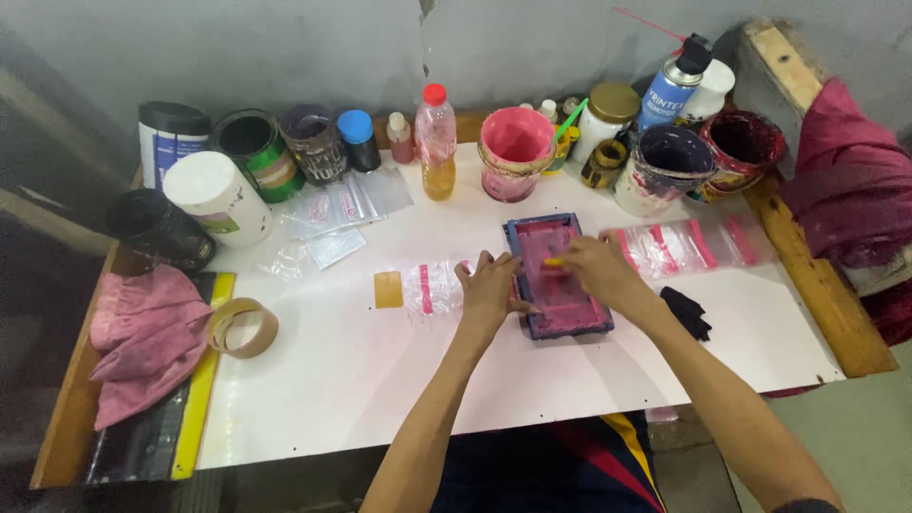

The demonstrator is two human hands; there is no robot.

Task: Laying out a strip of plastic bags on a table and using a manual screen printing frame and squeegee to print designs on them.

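the small rectangular blue-framed printing screen stained pink [559,278] lies on the white tabletop [380,380] directly beneath both hands, its long axis running away from the person. the left hand [487,290] has its fingers spread flat, pressing the frame's near-left edge; the right hand [597,271] curls closed on a small yellow-tipped tool [553,263] over the mesh.

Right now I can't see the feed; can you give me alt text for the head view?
Two bare hands work a small pink-stained screen frame on a white table: the left hand steadies its edge, and the right hand presses a yellow-handled tool onto it. Paint pots, bottles and a spray can line the back wall; a pink rag lies left.
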